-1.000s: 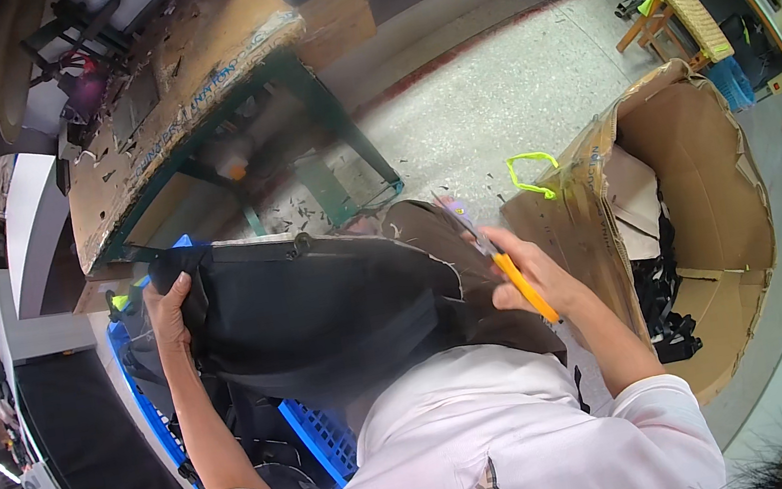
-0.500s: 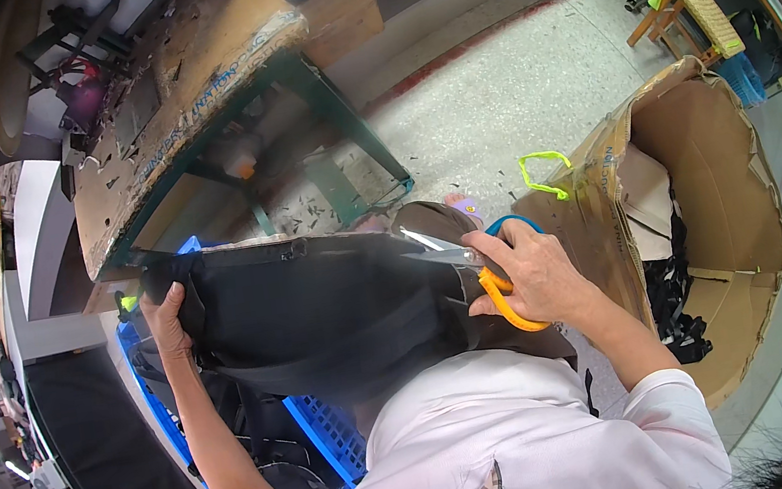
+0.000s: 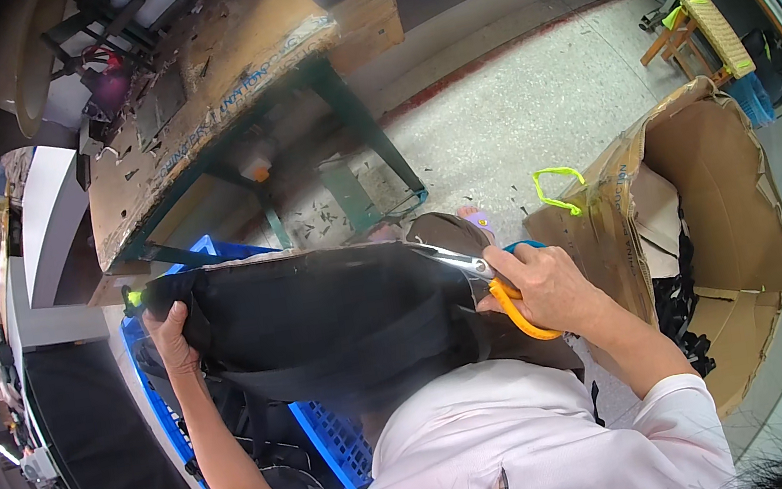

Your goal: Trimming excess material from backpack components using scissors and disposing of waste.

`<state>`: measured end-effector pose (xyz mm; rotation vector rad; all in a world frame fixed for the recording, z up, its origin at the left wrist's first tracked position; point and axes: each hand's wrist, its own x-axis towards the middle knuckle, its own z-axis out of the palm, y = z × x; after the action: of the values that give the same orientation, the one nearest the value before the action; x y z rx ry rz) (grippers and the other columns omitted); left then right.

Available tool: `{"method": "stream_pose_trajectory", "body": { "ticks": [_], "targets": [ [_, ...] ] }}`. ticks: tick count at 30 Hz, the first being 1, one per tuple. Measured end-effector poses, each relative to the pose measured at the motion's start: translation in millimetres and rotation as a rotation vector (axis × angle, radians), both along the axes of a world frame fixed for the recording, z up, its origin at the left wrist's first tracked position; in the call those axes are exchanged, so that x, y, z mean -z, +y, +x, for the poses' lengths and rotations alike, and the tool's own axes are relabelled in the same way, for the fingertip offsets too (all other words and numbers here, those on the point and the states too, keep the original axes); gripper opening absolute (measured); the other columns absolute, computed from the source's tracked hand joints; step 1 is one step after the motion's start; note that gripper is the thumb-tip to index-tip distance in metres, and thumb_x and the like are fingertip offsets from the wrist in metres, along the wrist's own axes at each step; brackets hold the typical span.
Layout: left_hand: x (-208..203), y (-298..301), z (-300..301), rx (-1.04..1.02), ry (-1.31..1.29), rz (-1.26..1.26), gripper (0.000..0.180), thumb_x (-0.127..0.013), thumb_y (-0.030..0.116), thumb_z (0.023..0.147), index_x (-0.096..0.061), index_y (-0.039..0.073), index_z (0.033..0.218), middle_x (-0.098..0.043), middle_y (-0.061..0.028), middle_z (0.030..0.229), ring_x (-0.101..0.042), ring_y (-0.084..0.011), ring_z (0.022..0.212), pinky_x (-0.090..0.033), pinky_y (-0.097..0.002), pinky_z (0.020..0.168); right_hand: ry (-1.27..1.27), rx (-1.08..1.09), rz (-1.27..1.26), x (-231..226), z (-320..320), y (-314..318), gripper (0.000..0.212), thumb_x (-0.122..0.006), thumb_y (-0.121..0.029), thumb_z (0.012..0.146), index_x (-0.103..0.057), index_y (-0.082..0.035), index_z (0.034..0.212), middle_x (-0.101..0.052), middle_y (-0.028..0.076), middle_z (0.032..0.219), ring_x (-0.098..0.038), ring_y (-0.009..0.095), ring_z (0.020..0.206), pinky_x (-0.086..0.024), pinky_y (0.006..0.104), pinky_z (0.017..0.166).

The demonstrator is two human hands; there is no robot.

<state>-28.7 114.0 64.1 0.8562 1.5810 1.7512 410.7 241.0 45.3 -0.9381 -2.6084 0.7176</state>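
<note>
A large black fabric piece (image 3: 319,306), perhaps a bag panel, stretches across my lap. My left hand (image 3: 173,340) is closed on its left end, thumb on top and the other fingers hidden behind the cloth. In my right hand (image 3: 554,286) are scissors (image 3: 521,318) with an orange handle and metal blades. The blades point left and lie at the fabric's far edge, near its right end. Whether cloth sits between them I cannot tell. Something blue shows just behind my right knuckles.
A blue plastic crate (image 3: 330,446) holding black items stands under the fabric. On the right is an open cardboard box (image 3: 602,233) with black scraps inside and a neon yellow strap (image 3: 560,191) by its flap. A worn wooden table (image 3: 216,88) stands ahead; a small stool (image 3: 714,34) is at far right.
The scissor blades have come closer together and now lie against the fabric's far edge. My left hand keeps its hold on the left end. The whole view has shifted slightly.
</note>
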Motion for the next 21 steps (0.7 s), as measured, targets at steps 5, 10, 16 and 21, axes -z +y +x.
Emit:
{"method": "stream_pose_trajectory", "body": {
  "ticks": [5,10,16,21],
  "targets": [
    [-0.9,-10.5,-2.1,0.007,0.01,0.047,0.034,-0.07,0.007,0.067,-0.054,0.001,0.097,-0.06,-0.0065,0.09,-0.059,-0.0173,0.078,-0.049,-0.0289,0.071,-0.031,-0.029,-0.07,-17.2,1.2,1.1,0.038,-0.061,-0.031,0.075,-0.045,-0.008,0.1,-0.051,0.013,0.065,-0.054,0.028,0.063,-0.043,0.0374,0.05],
    [-4.7,-17.9,1.1,0.034,-0.047,0.107,0.042,-0.074,0.012,0.064,-0.053,0.002,0.099,-0.06,-0.0062,0.088,-0.059,-0.0186,0.078,-0.05,-0.0317,0.072,-0.162,-0.037,-0.157,-39.0,-5.4,5.5,0.052,-0.063,-0.041,0.072,-0.044,-0.009,0.109,-0.051,0.017,0.08,-0.052,0.031,0.078,-0.043,0.0397,0.062],
    [-9.4,-26.8,7.3,-0.011,-0.068,0.092,0.053,-0.079,0.015,0.056,-0.054,0.001,0.101,-0.06,-0.0064,0.092,-0.059,-0.0198,0.082,-0.047,-0.0304,0.077,-0.198,-0.06,-0.157,-39.7,-4.9,4.8,0.065,-0.059,-0.054,0.069,-0.044,-0.011,0.114,-0.049,0.016,0.084,-0.052,0.03,0.079,-0.041,0.0405,0.063],
    [-10.5,-31.4,11.3,-0.011,-0.08,0.109,0.052,-0.079,0.017,0.056,-0.055,0.0,0.099,-0.061,-0.0072,0.09,-0.059,-0.0201,0.08,-0.047,-0.0303,0.076,-0.14,-0.089,-0.1,-26.8,-1.7,4.4,0.057,-0.061,-0.049,0.07,-0.047,-0.007,0.106,-0.051,0.015,0.075,-0.053,0.031,0.07,-0.042,0.0394,0.059]
  ]
}}
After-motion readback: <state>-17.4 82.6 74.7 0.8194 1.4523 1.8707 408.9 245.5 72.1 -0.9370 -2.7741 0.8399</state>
